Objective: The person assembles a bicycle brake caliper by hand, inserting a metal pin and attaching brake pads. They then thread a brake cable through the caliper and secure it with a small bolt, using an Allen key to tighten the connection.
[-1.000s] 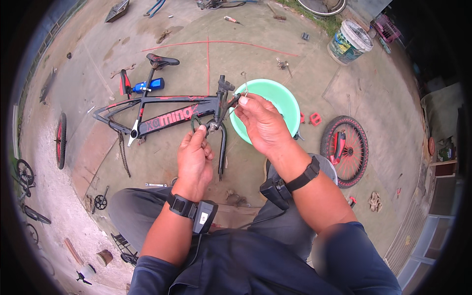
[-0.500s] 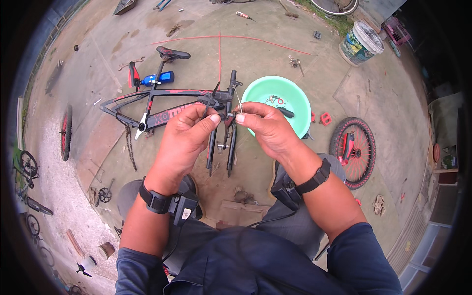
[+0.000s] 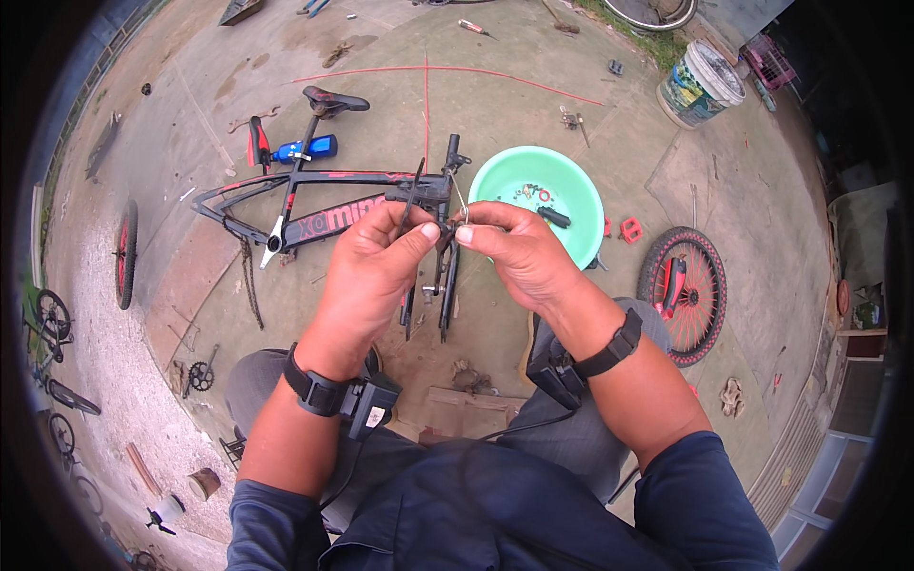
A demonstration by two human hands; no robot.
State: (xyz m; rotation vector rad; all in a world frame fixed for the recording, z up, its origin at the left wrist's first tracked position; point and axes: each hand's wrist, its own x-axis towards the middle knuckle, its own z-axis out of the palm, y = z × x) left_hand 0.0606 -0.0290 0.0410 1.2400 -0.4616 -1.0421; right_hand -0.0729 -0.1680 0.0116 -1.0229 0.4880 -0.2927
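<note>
My left hand (image 3: 381, 252) is closed in a pinch on a thin dark strip (image 3: 414, 188) that sticks up past the fingers. Close beside it, my right hand (image 3: 514, 249) pinches a thin silvery wire (image 3: 461, 193), which rises at a slant. The two thumb tips almost meet, and whatever small part lies between them is mostly hidden. Beyond the hands, a black and red bicycle frame (image 3: 367, 177) lies on the ground with its saddle (image 3: 335, 102) and a blue bottle (image 3: 309, 149). Its fork (image 3: 449, 300) shows beneath my fingers.
A mint-green basin (image 3: 495, 171) with small parts inside stands right of the frame. Further right are red pedals (image 3: 630, 229) and a wheel (image 3: 643, 295). A bucket (image 3: 700, 86) stands at the far right; a crankset (image 3: 201, 376) and a chain (image 3: 251, 285) lie to the left.
My left hand has moved slightly right and down, bringing its thumb closer to the right thumb. My right hand has barely shifted, and both pinches stay closed.
</note>
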